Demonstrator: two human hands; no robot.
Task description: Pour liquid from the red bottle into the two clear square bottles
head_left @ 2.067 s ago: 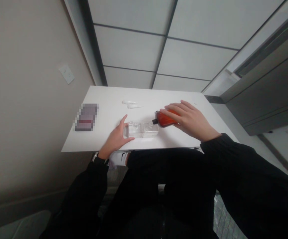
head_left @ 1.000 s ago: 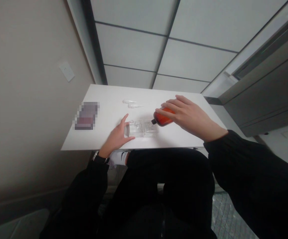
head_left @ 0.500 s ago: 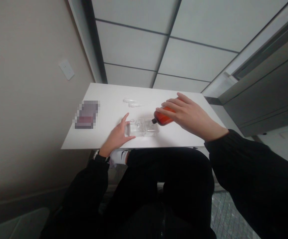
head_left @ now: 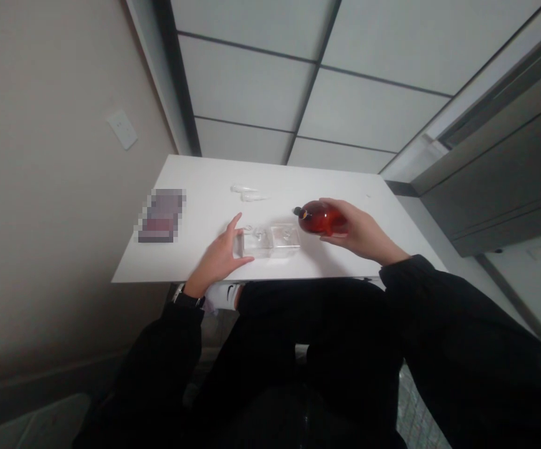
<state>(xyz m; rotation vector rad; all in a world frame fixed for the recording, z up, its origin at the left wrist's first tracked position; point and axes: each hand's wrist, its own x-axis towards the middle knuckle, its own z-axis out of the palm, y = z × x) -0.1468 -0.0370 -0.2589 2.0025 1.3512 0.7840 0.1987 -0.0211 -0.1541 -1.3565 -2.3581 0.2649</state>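
My right hand (head_left: 361, 232) is closed around a bottle (head_left: 320, 218) of red-orange liquid, held above the table. The bottle stands more upright than lying, and its small black spout (head_left: 297, 211) points left. At the left end of a clear two-compartment container (head_left: 285, 239), my left hand (head_left: 219, 257) has its thumb along the near side and a finger behind, steadying it. The index finger sticks up, apart from the container. Small clear stoppers or lids (head_left: 260, 234) show on top of the container; their exact form is hard to make out.
Two slim clear tube-like pieces (head_left: 252, 194) lie behind the container on the white table (head_left: 209, 174). A pixelated dark flat object (head_left: 162, 215) lies at the left. The back panel wall (head_left: 247, 140) rises beyond the table's far edge.
My right hand has tilted the bottle back from its spout-down pose and turned to grip it from the right. The spout has risen away from the container. My left hand stays put.
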